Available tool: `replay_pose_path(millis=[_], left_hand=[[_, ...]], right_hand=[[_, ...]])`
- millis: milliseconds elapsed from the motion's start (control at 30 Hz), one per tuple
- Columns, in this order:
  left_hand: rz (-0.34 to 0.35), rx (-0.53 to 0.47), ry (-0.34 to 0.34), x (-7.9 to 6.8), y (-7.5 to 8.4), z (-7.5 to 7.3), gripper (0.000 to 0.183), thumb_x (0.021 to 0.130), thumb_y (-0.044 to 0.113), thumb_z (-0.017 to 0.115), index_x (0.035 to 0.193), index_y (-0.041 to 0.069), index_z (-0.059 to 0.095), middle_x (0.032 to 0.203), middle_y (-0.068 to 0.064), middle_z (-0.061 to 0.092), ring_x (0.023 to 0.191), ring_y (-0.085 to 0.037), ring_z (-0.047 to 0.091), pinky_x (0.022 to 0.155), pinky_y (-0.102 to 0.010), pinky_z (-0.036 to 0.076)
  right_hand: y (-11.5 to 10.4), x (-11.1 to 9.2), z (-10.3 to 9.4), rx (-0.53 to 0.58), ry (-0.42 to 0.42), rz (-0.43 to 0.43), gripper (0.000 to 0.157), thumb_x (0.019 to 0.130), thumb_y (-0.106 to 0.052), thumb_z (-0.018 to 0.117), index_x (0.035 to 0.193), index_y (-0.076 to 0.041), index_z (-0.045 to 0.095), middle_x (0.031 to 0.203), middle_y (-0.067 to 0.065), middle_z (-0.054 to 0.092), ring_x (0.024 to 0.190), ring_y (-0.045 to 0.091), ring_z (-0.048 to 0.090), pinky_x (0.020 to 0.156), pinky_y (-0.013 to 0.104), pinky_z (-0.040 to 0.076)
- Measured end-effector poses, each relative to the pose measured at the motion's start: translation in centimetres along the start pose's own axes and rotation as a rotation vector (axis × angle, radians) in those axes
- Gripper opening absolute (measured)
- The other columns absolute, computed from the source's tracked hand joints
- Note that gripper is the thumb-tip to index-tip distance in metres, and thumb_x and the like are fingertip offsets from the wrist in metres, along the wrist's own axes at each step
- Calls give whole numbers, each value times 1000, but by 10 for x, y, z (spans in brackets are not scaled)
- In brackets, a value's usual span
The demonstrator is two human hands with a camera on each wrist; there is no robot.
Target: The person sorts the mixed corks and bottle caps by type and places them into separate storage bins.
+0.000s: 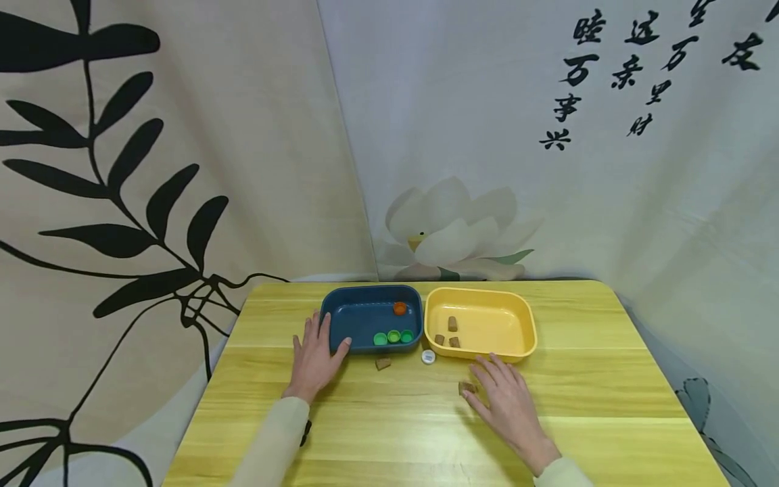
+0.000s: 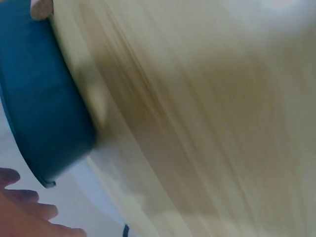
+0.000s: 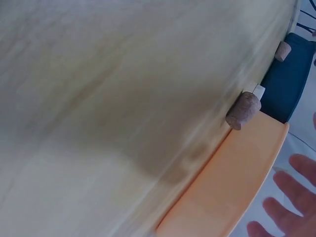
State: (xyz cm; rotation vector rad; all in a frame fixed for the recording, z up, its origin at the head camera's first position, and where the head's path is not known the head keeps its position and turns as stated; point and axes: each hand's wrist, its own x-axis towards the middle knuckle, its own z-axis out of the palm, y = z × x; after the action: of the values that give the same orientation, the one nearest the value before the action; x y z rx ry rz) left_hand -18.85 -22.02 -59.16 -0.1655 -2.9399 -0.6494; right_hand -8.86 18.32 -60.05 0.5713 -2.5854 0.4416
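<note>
Lying beside right fingers (image 1: 500,370): cork (image 1: 466,387)

In the head view's lower right, the bare right hand (image 1: 508,408) partly hides a short brown cork cylinder (image 1: 466,387). The left wrist view's left edge cuts off the bare left hand (image 2: 24,215) and dark blue plastic tray (image 2: 44,98).
</note>
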Motion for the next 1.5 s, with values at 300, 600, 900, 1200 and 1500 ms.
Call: replay_pose_path(millis=[300,600,900,1200,1500], left_hand=[[98,-22,94,-18,24,2,81,101,50,60,162,3,32,169,-19,24,154,-44,23,116,-73,19],[124,-32,84,-30,42,7,78,101,47,62,160,4,36,169,-17,25,154,-43,24,118,-70,20],[158,-25,98,-34,50,13,76,99,44,64,158,3,40,167,-19,29,153,-44,26,117,-69,23],[167,-42,6,-27,73,19,77,102,50,58,161,6,35,171,-13,22,157,-37,16,122,-64,18],[234,31,-65,-14,106,34,80,103,55,53,163,7,30,173,-9,16,158,-35,12,123,-64,13]], right_hand=[[-4,1,4,-15,-140,53,54,88,-42,81,127,-8,70,132,15,67,125,40,60,99,62,49],[-4,6,9,-30,-245,93,52,87,-40,83,125,-7,71,130,16,67,120,39,63,96,61,51],[-2,7,18,-53,-229,40,27,82,-23,89,101,-12,73,115,7,72,110,31,66,91,57,54],[1,4,16,-54,-145,23,22,80,-19,90,92,-14,72,108,5,74,105,30,68,92,60,53],[3,-2,5,-52,-167,107,34,82,-26,88,108,-9,75,116,10,74,111,33,67,96,61,51]])
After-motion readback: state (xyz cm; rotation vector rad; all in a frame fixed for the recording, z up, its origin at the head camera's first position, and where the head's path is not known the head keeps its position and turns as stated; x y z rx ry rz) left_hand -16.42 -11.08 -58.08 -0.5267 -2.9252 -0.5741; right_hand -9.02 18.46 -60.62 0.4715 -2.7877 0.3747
